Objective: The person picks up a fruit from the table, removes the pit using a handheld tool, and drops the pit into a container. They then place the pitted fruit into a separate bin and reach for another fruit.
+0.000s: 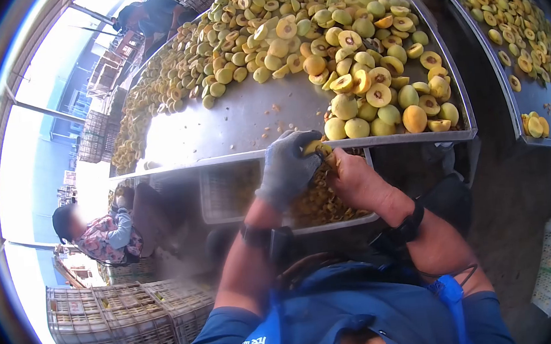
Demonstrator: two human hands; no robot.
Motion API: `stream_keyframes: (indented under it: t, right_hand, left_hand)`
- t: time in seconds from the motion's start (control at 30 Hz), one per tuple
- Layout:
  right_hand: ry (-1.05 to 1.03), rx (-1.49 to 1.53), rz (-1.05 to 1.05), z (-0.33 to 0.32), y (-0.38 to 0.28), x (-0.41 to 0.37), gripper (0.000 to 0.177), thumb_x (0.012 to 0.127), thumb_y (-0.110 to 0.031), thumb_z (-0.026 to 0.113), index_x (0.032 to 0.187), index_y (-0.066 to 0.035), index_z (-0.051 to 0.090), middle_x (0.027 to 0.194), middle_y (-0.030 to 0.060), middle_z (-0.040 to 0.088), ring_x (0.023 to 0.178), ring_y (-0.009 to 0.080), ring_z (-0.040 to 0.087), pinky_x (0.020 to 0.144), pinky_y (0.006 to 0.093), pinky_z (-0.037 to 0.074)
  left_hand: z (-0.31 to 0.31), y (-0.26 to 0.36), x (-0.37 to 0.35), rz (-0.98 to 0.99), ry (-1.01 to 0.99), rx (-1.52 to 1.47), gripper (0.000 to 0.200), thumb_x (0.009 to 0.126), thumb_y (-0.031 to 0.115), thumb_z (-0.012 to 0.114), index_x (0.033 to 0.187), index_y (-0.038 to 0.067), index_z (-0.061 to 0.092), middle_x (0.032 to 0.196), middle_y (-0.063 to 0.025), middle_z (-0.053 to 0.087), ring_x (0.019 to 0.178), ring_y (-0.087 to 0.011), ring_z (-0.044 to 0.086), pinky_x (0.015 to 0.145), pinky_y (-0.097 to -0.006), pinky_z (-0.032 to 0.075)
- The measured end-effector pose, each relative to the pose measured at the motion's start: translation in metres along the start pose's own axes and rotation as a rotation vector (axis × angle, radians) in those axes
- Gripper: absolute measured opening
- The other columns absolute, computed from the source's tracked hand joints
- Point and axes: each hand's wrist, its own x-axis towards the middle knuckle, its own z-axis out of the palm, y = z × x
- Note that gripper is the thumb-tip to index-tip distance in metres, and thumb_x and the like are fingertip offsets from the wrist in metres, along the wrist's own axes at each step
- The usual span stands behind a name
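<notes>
Left hand (288, 166) closed round fruit (316, 147); right hand (356, 180) touching.

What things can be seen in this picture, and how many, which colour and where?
stone fruits: very many, yellow-green, whole and halved, heaped on the near table
near table: one, grey steel, centre
second table: one, grey steel, right, bears more fruit
bin: one, pale, below the near table's edge, holds fruit pieces
crates: several, whitish, stacked lower left
seated person: one, patterned top, left
standing person: one, dark clothes, top left
left hand: one, grey glove, closed on the held fruit, yellow
right hand: one, bare, against that fruit
</notes>
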Motion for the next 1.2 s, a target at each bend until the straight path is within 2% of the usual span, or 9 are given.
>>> stream_keyframes:
  t: [0.13, 0.27, 0.33, 0.77, 0.87, 0.97, 1.03, 1.13, 1.2]
  right_hand:
    - [-0.276, 0.332, 0.294, -0.006, -0.004, -0.001, 0.014, 0.097, -0.017, 0.058, 0.099, -0.003, 0.057, 0.071, 0.0069, 0.06, 0.058, 0.0222, 0.059, 0.054, 0.036, 0.048]
    - [-0.331, 0.664, 0.541, -0.003, -0.007, -0.003, 0.012, 0.1, -0.018, 0.058, 0.092, -0.009, 0.055, 0.065, -0.001, 0.049, 0.047, 0.01, 0.046, 0.043, 0.0287, 0.038]
    - [-0.329, 0.703, 0.533, -0.001, -0.016, -0.002, 0.013, 0.1, -0.017, 0.057, 0.09, -0.01, 0.054, 0.064, -0.002, 0.047, 0.046, 0.0094, 0.045, 0.042, 0.0287, 0.037]
    - [-0.59, 0.867, 0.75, 0.019, -0.002, -0.01, 0.019, 0.1, -0.016, 0.057, 0.084, -0.011, 0.048, 0.066, -0.0038, 0.044, 0.046, 0.0068, 0.044, 0.042, 0.0268, 0.042]
    - [-0.547, 0.71, 0.741, 0.026, 0.005, -0.017, 0.018, 0.1, -0.015, 0.057, 0.085, -0.01, 0.048, 0.065, -0.0029, 0.045, 0.045, 0.0076, 0.045, 0.041, 0.0278, 0.043]
    - [-0.51, 0.605, 0.741, 0.033, 0.01, -0.024, 0.017, 0.1, -0.013, 0.057, 0.085, -0.009, 0.048, 0.063, -0.0019, 0.047, 0.043, 0.0081, 0.046, 0.039, 0.028, 0.043]
    - [-0.47, 0.717, 0.751, 0.031, 0.004, -0.026, 0.017, 0.099, -0.011, 0.057, 0.086, -0.008, 0.048, 0.063, -0.0014, 0.048, 0.043, 0.0082, 0.046, 0.039, 0.0278, 0.043]
    - [-0.433, 0.714, 0.699, 0.022, -0.011, -0.021, 0.016, 0.099, -0.012, 0.059, 0.09, -0.008, 0.047, 0.061, -0.0013, 0.048, 0.043, 0.0079, 0.047, 0.039, 0.0261, 0.041]
    - [-0.387, 0.686, 0.663, 0.016, -0.022, -0.017, 0.014, 0.098, -0.014, 0.061, 0.098, -0.007, 0.049, 0.061, -0.001, 0.049, 0.043, 0.0082, 0.047, 0.038, 0.0263, 0.04]
  left_hand:
    - [-0.009, 0.004, 0.0, 0.004, -0.086, 0.028, 0.033, 0.08, 0.008, 0.072, 0.113, 0.004, 0.074, 0.102, -0.0139, 0.074, 0.094, -0.024, 0.071, 0.086, -0.0353, 0.054]
    - [-0.01, -0.011, -0.004, -0.041, -0.046, -0.399, 0.027, 0.088, 0.013, 0.071, 0.112, 0.001, 0.072, 0.103, -0.0136, 0.073, 0.088, -0.0279, 0.07, 0.082, -0.037, 0.056]
    - [0.004, -0.01, -0.012, -0.268, 0.073, -0.895, 0.025, 0.095, 0.017, 0.067, 0.11, -0.003, 0.072, 0.1, -0.0106, 0.073, 0.085, -0.0217, 0.069, 0.079, -0.0344, 0.055]
    - [0.016, -0.037, -0.025, -0.158, 0.323, -0.72, 0.026, 0.101, 0.018, 0.06, 0.102, -0.007, 0.069, 0.091, -0.012, 0.072, 0.081, -0.018, 0.068, 0.073, -0.0296, 0.055]
    - [-0.006, -0.075, -0.033, -0.404, 0.371, -0.965, 0.024, 0.099, 0.015, 0.06, 0.103, -0.005, 0.07, 0.093, -0.0104, 0.072, 0.083, -0.0166, 0.067, 0.077, -0.0297, 0.055]
    - [-0.043, -0.099, -0.052, -0.49, 0.489, -0.766, 0.022, 0.099, 0.016, 0.062, 0.101, -0.004, 0.072, 0.089, -0.0089, 0.072, 0.075, -0.0141, 0.066, 0.067, -0.0272, 0.053]
    - [-0.067, -0.112, -0.053, -0.669, 0.451, -0.193, 0.027, 0.097, 0.02, 0.066, 0.11, -0.003, 0.073, 0.095, -0.0109, 0.074, 0.081, -0.0181, 0.07, 0.075, -0.0311, 0.057]
    - [-0.072, -0.131, -0.023, -0.517, 0.465, 0.144, 0.04, 0.092, 0.02, 0.069, 0.124, -0.004, 0.067, 0.123, -0.0198, 0.07, 0.111, -0.0283, 0.067, 0.1, -0.0382, 0.051]
    - [-0.049, -0.105, 0.026, -0.294, 0.435, 0.084, 0.044, 0.09, 0.019, 0.07, 0.129, -0.002, 0.065, 0.127, -0.0197, 0.067, 0.112, -0.028, 0.067, 0.099, -0.0376, 0.051]
